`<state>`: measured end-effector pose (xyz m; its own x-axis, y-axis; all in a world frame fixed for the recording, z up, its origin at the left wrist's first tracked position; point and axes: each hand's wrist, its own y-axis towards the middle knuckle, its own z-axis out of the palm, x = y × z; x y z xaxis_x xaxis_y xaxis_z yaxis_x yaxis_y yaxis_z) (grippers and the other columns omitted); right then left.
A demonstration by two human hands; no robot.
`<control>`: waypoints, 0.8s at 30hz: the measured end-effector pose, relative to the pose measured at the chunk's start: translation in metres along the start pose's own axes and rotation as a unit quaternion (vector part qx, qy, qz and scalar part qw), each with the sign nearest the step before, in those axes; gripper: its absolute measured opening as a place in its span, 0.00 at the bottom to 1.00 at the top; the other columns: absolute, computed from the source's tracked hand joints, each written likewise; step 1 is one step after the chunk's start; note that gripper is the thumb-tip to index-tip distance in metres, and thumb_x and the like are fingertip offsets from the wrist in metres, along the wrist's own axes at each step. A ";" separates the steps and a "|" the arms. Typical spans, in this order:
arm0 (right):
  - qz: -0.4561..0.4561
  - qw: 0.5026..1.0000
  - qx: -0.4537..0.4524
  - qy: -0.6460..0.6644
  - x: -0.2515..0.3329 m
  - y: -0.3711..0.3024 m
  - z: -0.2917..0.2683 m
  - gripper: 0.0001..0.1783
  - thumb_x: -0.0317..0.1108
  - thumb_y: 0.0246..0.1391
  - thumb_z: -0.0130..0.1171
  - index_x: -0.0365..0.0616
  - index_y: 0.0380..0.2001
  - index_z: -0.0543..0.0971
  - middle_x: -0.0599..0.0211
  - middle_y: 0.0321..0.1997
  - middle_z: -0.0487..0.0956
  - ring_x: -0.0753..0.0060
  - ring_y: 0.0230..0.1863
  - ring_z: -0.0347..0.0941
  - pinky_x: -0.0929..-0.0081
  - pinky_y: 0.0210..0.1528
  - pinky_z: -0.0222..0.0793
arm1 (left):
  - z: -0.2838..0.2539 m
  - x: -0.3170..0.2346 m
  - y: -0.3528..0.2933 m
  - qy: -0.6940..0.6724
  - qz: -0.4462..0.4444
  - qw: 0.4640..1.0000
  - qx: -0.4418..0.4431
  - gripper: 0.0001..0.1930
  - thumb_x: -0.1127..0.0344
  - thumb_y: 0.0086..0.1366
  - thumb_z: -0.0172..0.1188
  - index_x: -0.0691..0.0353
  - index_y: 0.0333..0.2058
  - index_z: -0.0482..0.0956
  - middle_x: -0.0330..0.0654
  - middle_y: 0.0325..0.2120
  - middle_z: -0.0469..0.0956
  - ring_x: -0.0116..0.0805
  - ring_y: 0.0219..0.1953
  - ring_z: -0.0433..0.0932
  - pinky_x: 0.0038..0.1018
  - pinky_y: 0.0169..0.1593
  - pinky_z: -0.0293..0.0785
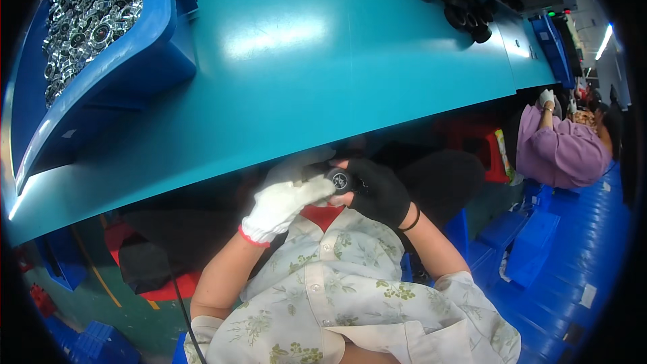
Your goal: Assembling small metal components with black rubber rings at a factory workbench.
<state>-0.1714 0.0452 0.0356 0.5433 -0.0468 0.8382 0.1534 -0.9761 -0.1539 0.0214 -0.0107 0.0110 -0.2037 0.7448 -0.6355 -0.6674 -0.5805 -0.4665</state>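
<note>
A small black toy wheel (340,180) with a silver spoked hub is held above my lap, just off the table's near edge. My right hand (381,192), in a black glove with bare fingertips, is closed around it from the right, thumb and fingers on its rim. From the left, my left hand (283,203), in a white glove with a red cuff, reaches up to the wheel. Its fingers are smeared by motion, and I cannot tell how they are bent.
A blue bin (111,67) full of shiny wheel hubs (91,30) stands on the teal table (303,87) at far left. Black tyres (461,10) lie in a heap at the far right. A person in purple (563,148) sits at right, beyond blue crates (532,246).
</note>
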 end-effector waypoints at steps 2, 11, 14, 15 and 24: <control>0.000 0.999 -0.004 0.051 -0.008 -0.002 0.001 0.23 0.42 0.50 0.65 0.43 0.47 0.76 0.61 0.35 0.78 0.71 0.29 0.76 0.74 0.31 0.70 | 0.000 -0.002 0.001 0.040 0.003 0.999 -0.011 0.23 0.74 0.58 0.58 0.72 0.53 0.68 0.50 0.41 0.75 0.32 0.41 0.76 0.24 0.43 0.75; 0.185 0.960 0.027 0.209 -0.017 -0.009 0.006 0.35 0.62 0.64 0.37 0.38 0.27 0.76 0.70 0.15 0.72 0.80 0.18 0.67 0.78 0.24 0.64 | 0.006 0.005 -0.004 0.014 -0.001 1.000 -0.008 0.20 0.77 0.59 0.60 0.71 0.52 0.71 0.47 0.42 0.79 0.31 0.43 0.78 0.24 0.48 0.74; 0.245 0.933 0.041 0.260 -0.012 -0.007 0.007 0.37 0.64 0.63 0.34 0.39 0.25 0.76 0.71 0.14 0.71 0.80 0.17 0.66 0.79 0.23 0.62 | 0.000 0.008 -0.003 -0.026 -0.006 1.000 0.001 0.21 0.76 0.58 0.61 0.71 0.51 0.71 0.48 0.43 0.78 0.32 0.42 0.78 0.25 0.46 0.76; 0.260 0.928 0.048 0.263 -0.011 -0.006 0.006 0.38 0.65 0.63 0.33 0.39 0.25 0.76 0.71 0.15 0.72 0.80 0.17 0.66 0.80 0.22 0.62 | 0.000 0.008 -0.003 -0.045 -0.011 0.999 0.002 0.22 0.76 0.57 0.61 0.71 0.51 0.71 0.49 0.44 0.77 0.33 0.42 0.79 0.26 0.45 0.77; 0.174 0.960 -0.045 0.217 -0.040 -0.002 0.011 0.31 0.53 0.66 0.38 0.36 0.27 0.78 0.67 0.16 0.73 0.76 0.20 0.67 0.74 0.27 0.65 | -0.035 0.040 0.039 0.085 -0.033 0.981 -0.171 0.15 0.74 0.58 0.60 0.68 0.45 0.75 0.45 0.31 0.78 0.32 0.26 0.77 0.22 0.30 0.76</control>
<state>-0.1845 0.0510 -0.0031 0.1510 -0.4376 0.8864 -0.0563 -0.8990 -0.4342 0.0122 -0.0152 -0.0541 -0.0260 0.7348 -0.6778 -0.3905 -0.6316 -0.6698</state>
